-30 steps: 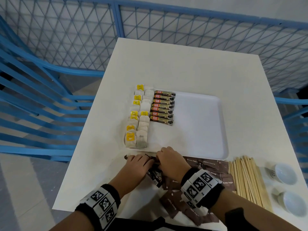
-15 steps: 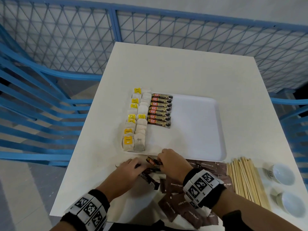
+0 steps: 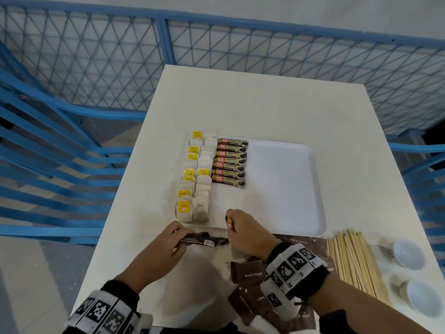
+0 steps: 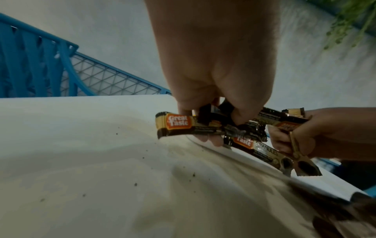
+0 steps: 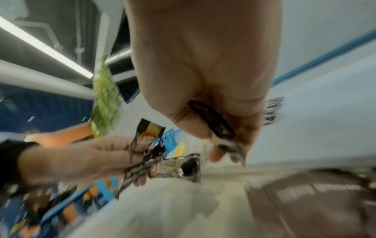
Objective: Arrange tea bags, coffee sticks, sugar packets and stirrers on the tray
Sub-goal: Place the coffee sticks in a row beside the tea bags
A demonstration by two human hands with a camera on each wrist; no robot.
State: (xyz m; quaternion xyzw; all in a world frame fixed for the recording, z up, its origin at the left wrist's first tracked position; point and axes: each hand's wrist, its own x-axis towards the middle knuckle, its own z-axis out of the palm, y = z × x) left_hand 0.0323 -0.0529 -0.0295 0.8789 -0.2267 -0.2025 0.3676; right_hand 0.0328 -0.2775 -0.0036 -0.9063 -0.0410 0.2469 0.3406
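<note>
A white tray [image 3: 284, 189] lies mid-table with two rows of tea bags [image 3: 195, 179] along its left side and a stack of coffee sticks [image 3: 230, 162] beside them. My left hand [image 3: 172, 242] grips several dark coffee sticks [image 3: 202, 241] just in front of the tray; the left wrist view shows its fingers [image 4: 242, 112] pinching them [image 4: 179, 125]. My right hand [image 3: 243, 229] holds one coffee stick [image 3: 229, 221] at the tray's near edge, seen pinched [image 5: 215, 127] in the right wrist view. Brown sugar packets [image 3: 250, 273] lie under my right wrist. Wooden stirrers [image 3: 354, 259] lie to the right.
Two small white cups [image 3: 407, 254] stand at the near right corner of the white table [image 3: 252, 104]. Blue railing and mesh fence [image 3: 96, 68] surround the table on the left and far sides. Dark specks dot the table near my left hand.
My right hand has lifted one coffee stick away from the bunch toward the tray's near edge. My left hand has gathered the other sticks and holds them off the table.
</note>
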